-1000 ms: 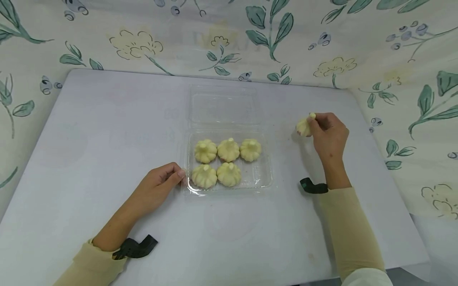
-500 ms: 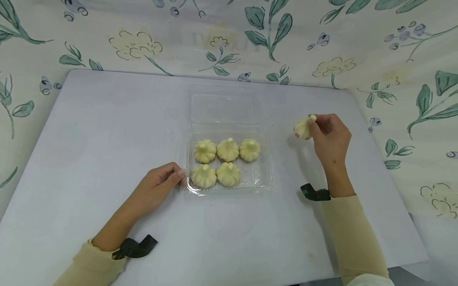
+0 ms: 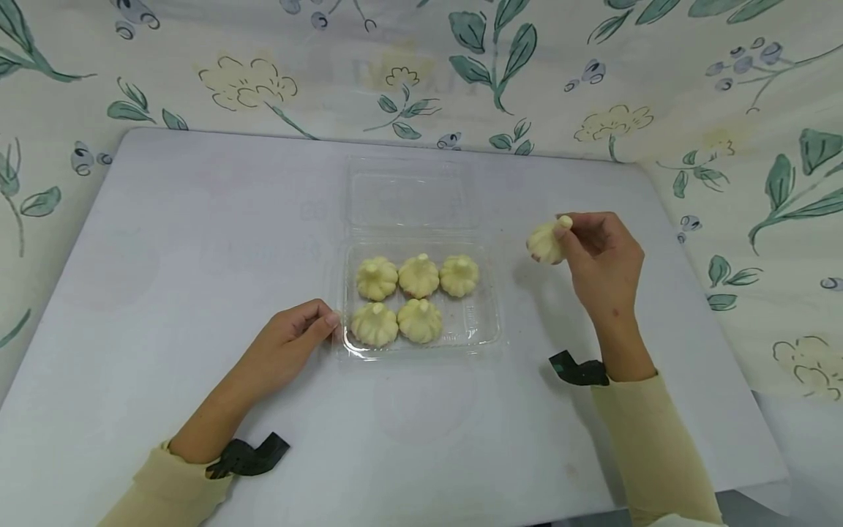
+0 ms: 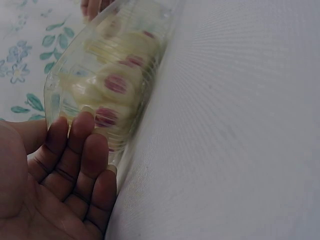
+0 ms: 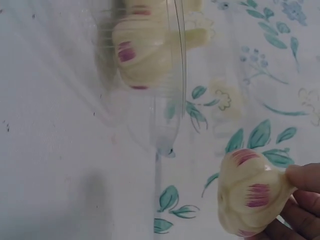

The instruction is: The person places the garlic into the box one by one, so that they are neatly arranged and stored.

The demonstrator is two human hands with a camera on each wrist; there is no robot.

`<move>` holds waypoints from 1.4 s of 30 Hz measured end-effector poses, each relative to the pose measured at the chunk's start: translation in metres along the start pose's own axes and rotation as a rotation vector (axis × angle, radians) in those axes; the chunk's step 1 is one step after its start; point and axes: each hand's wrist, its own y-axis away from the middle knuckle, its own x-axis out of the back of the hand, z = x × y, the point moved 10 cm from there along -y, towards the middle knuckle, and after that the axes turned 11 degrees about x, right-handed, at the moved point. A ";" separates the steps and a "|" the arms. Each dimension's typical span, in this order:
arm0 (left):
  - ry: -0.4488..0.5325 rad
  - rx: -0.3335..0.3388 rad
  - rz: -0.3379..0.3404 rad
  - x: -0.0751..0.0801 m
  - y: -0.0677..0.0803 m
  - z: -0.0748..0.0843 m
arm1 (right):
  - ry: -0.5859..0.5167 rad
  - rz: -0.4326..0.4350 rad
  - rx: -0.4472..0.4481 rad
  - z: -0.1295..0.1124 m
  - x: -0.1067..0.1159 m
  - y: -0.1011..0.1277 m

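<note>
Right of the clear plastic clamshell tray (image 3: 486, 331), the right hand (image 3: 602, 260) pinches a pale garlic-shaped bun (image 3: 544, 244) by its stem, which could slip; the left hand (image 3: 290, 344) touches the tray's edge with relaxed fingers.

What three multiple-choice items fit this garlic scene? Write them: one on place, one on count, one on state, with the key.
1. Where is the empty slot in the clear plastic clamshell tray?
A. front right
B. back left
C. back middle

2. How many garlic bulbs lie in the tray?
A. three
B. five
C. six

3. What does the right hand do?
A. lies flat on the table
B. pinches a garlic bulb by its stem
C. presses the lid down

Key: 1 A, the front row holds only two bulbs, at left and middle. 2 B, three behind, two in front. 3 B, the bulb hangs clear of the table; the left hand touches the tray.
</note>
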 end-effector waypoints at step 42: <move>-0.002 0.005 -0.004 0.000 0.000 0.000 | -0.329 -0.279 0.188 -0.075 -0.049 0.040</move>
